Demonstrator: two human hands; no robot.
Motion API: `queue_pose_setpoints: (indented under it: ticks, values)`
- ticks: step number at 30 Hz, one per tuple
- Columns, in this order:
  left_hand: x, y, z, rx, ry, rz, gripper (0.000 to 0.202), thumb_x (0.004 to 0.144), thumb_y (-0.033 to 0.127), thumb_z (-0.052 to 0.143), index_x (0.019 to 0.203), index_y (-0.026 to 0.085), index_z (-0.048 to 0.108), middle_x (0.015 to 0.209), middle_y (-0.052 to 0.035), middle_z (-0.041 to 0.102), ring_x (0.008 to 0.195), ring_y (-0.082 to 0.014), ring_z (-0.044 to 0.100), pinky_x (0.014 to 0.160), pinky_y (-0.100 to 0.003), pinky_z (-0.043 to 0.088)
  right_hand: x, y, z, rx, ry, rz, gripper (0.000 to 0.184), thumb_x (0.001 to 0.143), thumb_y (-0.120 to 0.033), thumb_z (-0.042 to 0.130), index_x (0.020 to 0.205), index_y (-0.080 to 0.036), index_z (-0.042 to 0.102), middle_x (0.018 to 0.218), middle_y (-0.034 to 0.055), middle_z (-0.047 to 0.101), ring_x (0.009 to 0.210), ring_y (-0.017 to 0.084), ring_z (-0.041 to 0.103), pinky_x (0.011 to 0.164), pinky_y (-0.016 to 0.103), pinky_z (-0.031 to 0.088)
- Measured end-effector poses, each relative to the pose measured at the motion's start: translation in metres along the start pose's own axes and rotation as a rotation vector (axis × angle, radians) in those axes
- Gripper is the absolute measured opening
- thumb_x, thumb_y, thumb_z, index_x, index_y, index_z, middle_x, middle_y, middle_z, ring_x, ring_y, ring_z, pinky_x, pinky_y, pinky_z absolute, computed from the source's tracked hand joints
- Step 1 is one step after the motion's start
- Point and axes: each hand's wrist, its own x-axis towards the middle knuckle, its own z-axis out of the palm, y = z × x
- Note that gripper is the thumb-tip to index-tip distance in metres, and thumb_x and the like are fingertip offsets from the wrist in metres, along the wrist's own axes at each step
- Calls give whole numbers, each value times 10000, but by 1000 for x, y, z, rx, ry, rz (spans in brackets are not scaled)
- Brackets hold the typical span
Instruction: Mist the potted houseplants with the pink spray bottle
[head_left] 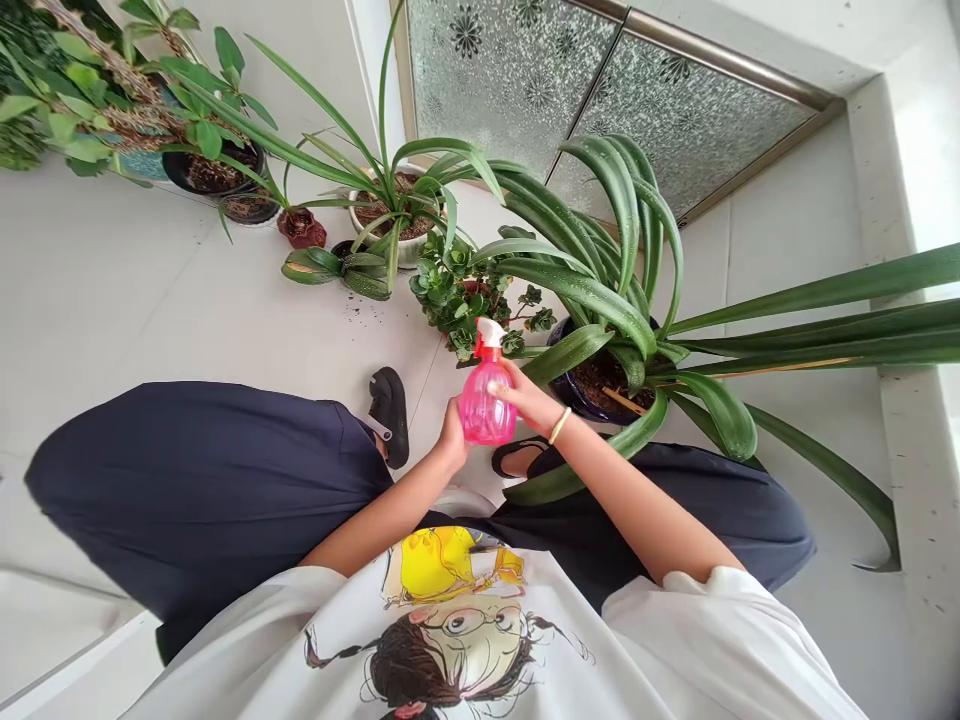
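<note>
A clear pink spray bottle (487, 410) with a white and red spray head is held upright in front of me, between both hands. My left hand (453, 432) wraps the bottle's left side low down. On the right side, my right hand (521, 392) grips it with the thumb across the front; a pale band circles that wrist. Just beyond the spray head grows a small leafy plant (450, 290). A large plant with long arching leaves (592, 270) stands in a dark blue pot (574, 390) close to my right hand.
Farther back, a strappy-leaved plant sits in a white pot (412, 250). A small reddish pot (301, 228) and a dark pot (214, 175) stand to its left on the pale tiled floor (187, 300). Patterned glass doors (517, 80) are behind. Long leaves (817, 345) reach out at right.
</note>
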Motion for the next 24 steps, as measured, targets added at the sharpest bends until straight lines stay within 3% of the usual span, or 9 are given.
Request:
queue_pose_setpoints:
  ticks: [3, 5, 7, 10, 13, 15, 17, 21, 24]
  values:
    - [7, 12, -5, 316, 71, 202, 286, 908, 477, 573, 817, 206, 593, 898, -88, 637, 1036, -284, 626, 906, -377, 490, -12, 13, 7, -81, 141, 7, 667, 616, -586, 837, 1101, -202, 587, 1026, 59, 675, 903, 211, 647, 891, 414, 550]
    - [9, 18, -5, 391, 58, 333, 285, 927, 496, 579, 903, 212, 573, 1034, -98, 634, 1147, -285, 596, 990, -395, 470, -16, 21, 12, -261, 243, -27, 621, 589, -549, 835, 1038, -192, 596, 964, 48, 674, 863, 210, 627, 874, 418, 532]
    - [6, 22, -3, 406, -62, 437, 339, 934, 504, 587, 1114, 219, 552, 1238, -113, 603, 1188, -266, 591, 1031, -413, 464, -18, 28, 19, -418, 289, -58, 559, 585, -500, 818, 994, -193, 591, 924, 38, 676, 840, 213, 617, 852, 416, 522]
    - [-2, 33, -1, 434, -287, 423, 724, 816, 437, 759, 1428, 267, 411, 1438, -130, 518, 1191, -258, 608, 1056, -436, 461, -24, 33, 32, -505, 265, -145, 439, 669, -427, 723, 1013, -196, 577, 958, 56, 688, 870, 228, 632, 844, 413, 523]
    - [-10, 46, -3, 462, -438, 318, 904, 710, 349, 846, 1490, 267, 395, 1283, -106, 623, 1135, -264, 634, 1024, -434, 484, -29, 28, 45, -619, 203, -289, 395, 673, -346, 692, 1017, -200, 565, 1041, 93, 669, 972, 262, 629, 895, 439, 521]
    - [-15, 51, -6, 462, -445, 351, 797, 711, 347, 836, 1418, 245, 483, 1116, -64, 661, 1066, -246, 650, 970, -395, 506, -32, 20, 49, -703, 169, -319, 399, 662, -334, 709, 1004, -199, 551, 1045, 106, 649, 988, 281, 622, 908, 471, 523]
    - [-20, 55, -8, 431, -393, 435, 652, 725, 362, 811, 1306, 229, 548, 1015, -33, 658, 985, -216, 660, 911, -352, 515, -35, 11, 50, -709, 123, -339, 511, 669, -367, 740, 1101, -197, 526, 1110, 121, 636, 1021, 295, 629, 939, 505, 519]
    - [-32, 61, -7, 253, -396, 429, 551, 742, 390, 730, 1217, 217, 512, 902, -25, 693, 878, -223, 703, 840, -368, 533, -51, 10, 46, -417, 17, -406, 878, 738, -529, 766, 1413, -233, 290, 1276, 143, 594, 1196, 288, 618, 1046, 517, 503]
    - [-44, 66, -4, 203, -466, 393, 509, 743, 396, 692, 1179, 216, 502, 907, -51, 723, 911, -261, 724, 838, -403, 543, -70, 26, 46, -278, 129, -429, 1014, 694, -673, 784, 1445, -242, 256, 1407, 182, 497, 1384, 315, 499, 1132, 533, 460]
